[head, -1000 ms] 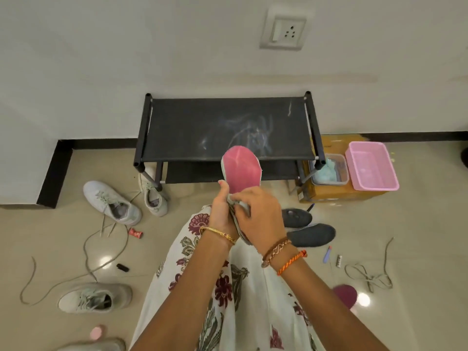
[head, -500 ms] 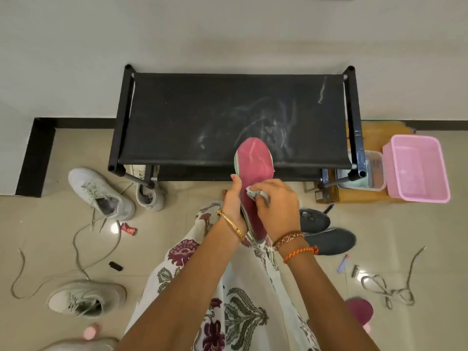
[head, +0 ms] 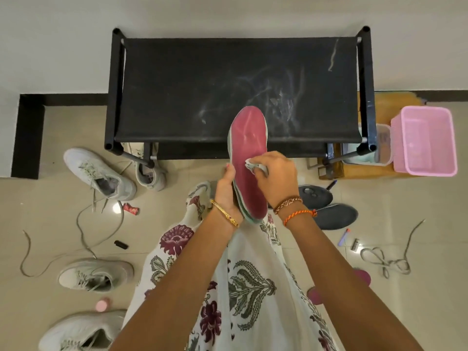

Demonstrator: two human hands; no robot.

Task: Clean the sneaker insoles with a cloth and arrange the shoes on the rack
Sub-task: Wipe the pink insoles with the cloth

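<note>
A pink insole [head: 249, 143] with a pale green edge stands upright in front of me, gripped from the left side by my left hand [head: 226, 188]. My right hand [head: 277, 178] holds a small crumpled light cloth [head: 254, 165] pressed against the insole's pink face near its middle. Behind the insole stands the black shoe rack [head: 177, 84], its top shelf bare and streaked with dust. Several white sneakers lie on the floor at the left: one [head: 98, 173] near the rack leg, one [head: 95, 274] lower, one [head: 78, 333] at the bottom edge.
Two dark grey insoles [head: 334, 216] lie on the floor right of my hands, two more pink insoles [head: 362, 277] lower right. Loose laces [head: 385, 259] trail on both sides. A pink basket [head: 425, 140] and a clear tub [head: 382, 145] sit on a wooden board right of the rack.
My head has tilted down and moved closer, so the rack looks larger. My right hand with the cloth has moved up the insole's face, from near the heel to the middle.
</note>
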